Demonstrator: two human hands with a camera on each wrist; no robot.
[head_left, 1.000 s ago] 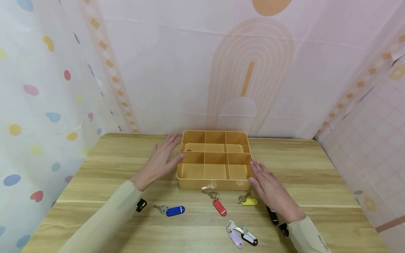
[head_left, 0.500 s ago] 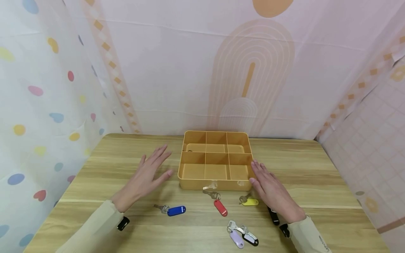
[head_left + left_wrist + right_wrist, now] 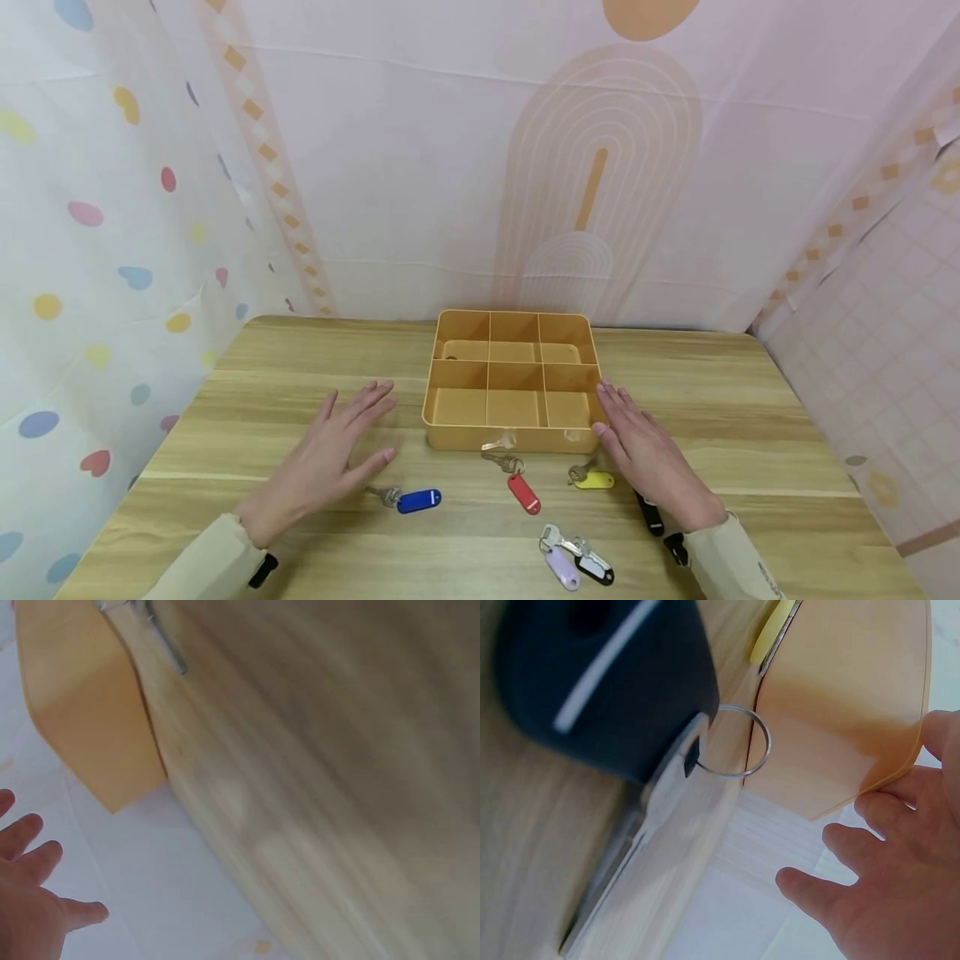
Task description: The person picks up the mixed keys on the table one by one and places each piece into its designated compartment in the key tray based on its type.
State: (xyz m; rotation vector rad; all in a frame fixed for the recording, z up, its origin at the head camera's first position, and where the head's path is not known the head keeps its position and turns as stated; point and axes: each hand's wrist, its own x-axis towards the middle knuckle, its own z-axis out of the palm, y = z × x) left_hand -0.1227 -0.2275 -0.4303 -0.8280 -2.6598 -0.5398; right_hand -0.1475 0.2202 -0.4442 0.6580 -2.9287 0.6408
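An orange-yellow box (image 3: 457,438) with several compartments stands toward the table's back edge. My right hand (image 3: 654,462) rests its straight fingers along the box's right side; in the right wrist view the fingertips meet the box wall (image 3: 847,667). To the left of the box, my left hand (image 3: 318,467) is spread and holds nothing, near a key with a blue tag (image 3: 419,501). In front of the box lie keys with a red tag (image 3: 524,494) and a yellow tag (image 3: 595,480). A black tag (image 3: 648,514) with a key lies partly hidden beneath my right wrist.
Keys with a lilac tag (image 3: 562,568) and a black-rimmed white tag (image 3: 595,570) lie together nearer the front. A small dark ring-like thing (image 3: 451,358) shows in the box's back left compartment. Patterned cloth (image 3: 405,167) hangs behind the wooden table (image 3: 315,358).
My left hand has come away from the box's left side, moving left and toward me, its fingers still spread. The right hand has stayed at the box.
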